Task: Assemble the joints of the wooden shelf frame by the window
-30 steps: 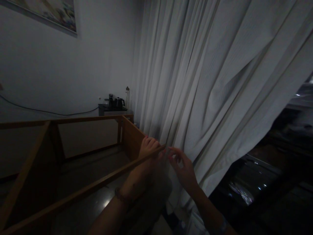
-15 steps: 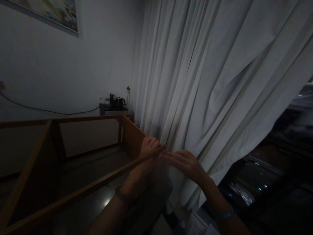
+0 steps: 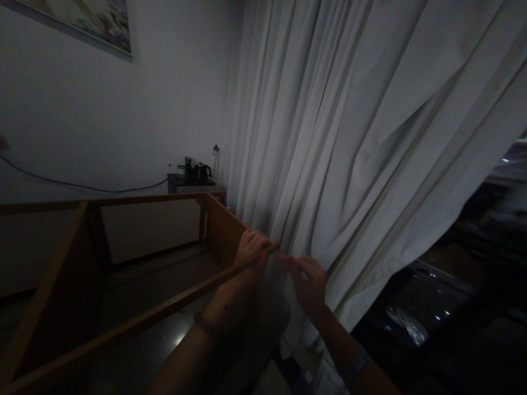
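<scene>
A brown wooden frame with upright panels stretches from the lower left towards the middle. My left hand is closed around its near right corner, where the front rail meets the end panel. Part of that hand and its wrist lie behind or under the rail. Just right of the rail's tip, my right hand has its fingers bent into a pinch, apart from the wood. Whatever the pinch may hold is too small and dark to make out.
A white curtain hangs close along the right side. Behind the frame, a small cabinet bears a black kettle. A dark cable runs along the wall. Shiny dark items lie at the lower right.
My right hand has drawn back slightly from the rail's end, its outstretched fingers now curled into a pinch. The left hand keeps its place on the frame.
</scene>
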Demonstrator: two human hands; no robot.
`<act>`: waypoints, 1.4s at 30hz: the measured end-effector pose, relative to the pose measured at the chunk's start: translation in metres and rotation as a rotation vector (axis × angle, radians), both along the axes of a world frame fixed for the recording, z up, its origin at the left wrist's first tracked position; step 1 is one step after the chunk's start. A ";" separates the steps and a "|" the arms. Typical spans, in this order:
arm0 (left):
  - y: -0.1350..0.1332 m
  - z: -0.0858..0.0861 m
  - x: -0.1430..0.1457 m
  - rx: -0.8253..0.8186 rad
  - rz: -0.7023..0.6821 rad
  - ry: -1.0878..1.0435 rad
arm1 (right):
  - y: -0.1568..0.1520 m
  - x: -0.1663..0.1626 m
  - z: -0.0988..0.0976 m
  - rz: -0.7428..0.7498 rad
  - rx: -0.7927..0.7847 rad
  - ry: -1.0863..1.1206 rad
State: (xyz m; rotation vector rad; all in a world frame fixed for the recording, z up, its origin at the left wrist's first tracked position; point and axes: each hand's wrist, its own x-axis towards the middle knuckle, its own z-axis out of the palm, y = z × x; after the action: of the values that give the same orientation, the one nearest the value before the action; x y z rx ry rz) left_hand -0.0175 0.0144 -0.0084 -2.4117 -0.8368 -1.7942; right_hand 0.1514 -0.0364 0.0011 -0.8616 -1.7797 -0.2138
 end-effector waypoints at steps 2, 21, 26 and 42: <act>-0.002 0.000 0.001 -0.014 0.001 0.008 | -0.003 -0.006 0.001 0.049 -0.172 0.151; -0.005 0.000 0.003 -0.028 -0.001 0.017 | 0.004 0.012 0.016 0.504 -0.660 0.234; -0.007 0.002 0.002 -0.036 0.004 0.031 | 0.008 0.014 0.005 0.267 -0.205 0.040; -0.001 -0.002 0.006 0.004 0.025 -0.013 | -0.003 -0.001 -0.001 -0.114 0.034 -0.026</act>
State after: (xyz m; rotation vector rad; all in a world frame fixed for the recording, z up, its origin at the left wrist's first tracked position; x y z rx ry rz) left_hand -0.0117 0.0134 -0.0101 -2.3790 -0.8600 -1.8033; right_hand 0.1507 -0.0391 0.0001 -0.9404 -1.7483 -0.3296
